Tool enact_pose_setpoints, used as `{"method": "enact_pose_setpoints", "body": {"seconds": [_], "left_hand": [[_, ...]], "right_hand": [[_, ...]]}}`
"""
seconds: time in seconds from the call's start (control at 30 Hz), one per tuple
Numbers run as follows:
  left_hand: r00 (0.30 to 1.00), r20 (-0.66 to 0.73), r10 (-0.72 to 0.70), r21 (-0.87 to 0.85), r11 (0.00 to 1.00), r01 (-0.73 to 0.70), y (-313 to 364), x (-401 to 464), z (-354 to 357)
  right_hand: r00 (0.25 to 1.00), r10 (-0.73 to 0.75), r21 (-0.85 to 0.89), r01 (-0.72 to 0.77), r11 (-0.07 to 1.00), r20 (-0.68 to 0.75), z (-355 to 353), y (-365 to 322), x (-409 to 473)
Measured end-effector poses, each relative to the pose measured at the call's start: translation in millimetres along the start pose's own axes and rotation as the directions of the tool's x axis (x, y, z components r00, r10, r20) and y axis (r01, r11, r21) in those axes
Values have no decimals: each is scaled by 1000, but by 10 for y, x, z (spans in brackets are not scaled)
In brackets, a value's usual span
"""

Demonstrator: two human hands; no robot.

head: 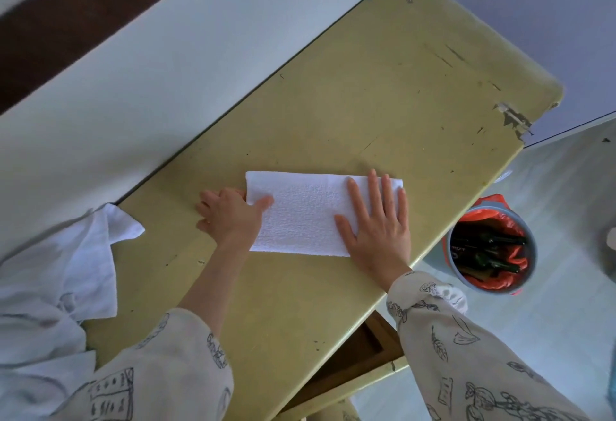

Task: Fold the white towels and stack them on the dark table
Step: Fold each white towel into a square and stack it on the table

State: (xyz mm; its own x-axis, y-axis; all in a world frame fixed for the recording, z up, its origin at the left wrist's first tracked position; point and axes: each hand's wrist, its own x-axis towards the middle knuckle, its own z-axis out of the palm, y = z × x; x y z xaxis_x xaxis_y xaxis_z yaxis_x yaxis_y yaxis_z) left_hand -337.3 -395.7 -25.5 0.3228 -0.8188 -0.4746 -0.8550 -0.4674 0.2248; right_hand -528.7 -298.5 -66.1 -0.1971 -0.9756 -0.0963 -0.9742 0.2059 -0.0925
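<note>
Two hands on one folded white towel [306, 217]: right hand [376, 227] flat, fingers straight, pressing its right end; left hand [230, 217] pinching its left edge, thumb on top. Towel lies mid-desk [383, 94]. One heap of unfolded white cloths [56, 287] at desk's left end; one bin [490, 250] on the floor right.

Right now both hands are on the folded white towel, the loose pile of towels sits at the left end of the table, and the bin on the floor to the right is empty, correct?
Not quite: the bin is not empty. The head view shows dark bottles inside its orange liner. The rest holds: the left hand and right hand are on the folded white towel, and the loose pile of towels sits at the table's left end.
</note>
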Motion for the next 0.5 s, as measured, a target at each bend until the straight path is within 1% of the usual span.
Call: {"method": "enact_pose_setpoints", "body": {"seconds": [0.07,0.2,0.33,0.4,0.5], "left_hand": [[999,48,20,-29,999,-19,24,8,-5],[993,33,117,-172,979,-109,-18,-8,-25],[991,45,124,-279,954,-106,-27,-54,-76],[989,93,112,-275,958,-82,-48,-27,-66],[985,160,70,-164,986,-44,-56,25,-30]], "right_hand": [[1000,2,6,-2,1000,0,-1,1,2],[1000,6,11,-6,1000,-3,5,1,-4],[1000,8,17,-8,1000,-7,9,2,-1],[1000,9,17,-9,1000,-4,9,2,-1],[1000,7,20,-7,1000,0,8,-2,-3]]}}
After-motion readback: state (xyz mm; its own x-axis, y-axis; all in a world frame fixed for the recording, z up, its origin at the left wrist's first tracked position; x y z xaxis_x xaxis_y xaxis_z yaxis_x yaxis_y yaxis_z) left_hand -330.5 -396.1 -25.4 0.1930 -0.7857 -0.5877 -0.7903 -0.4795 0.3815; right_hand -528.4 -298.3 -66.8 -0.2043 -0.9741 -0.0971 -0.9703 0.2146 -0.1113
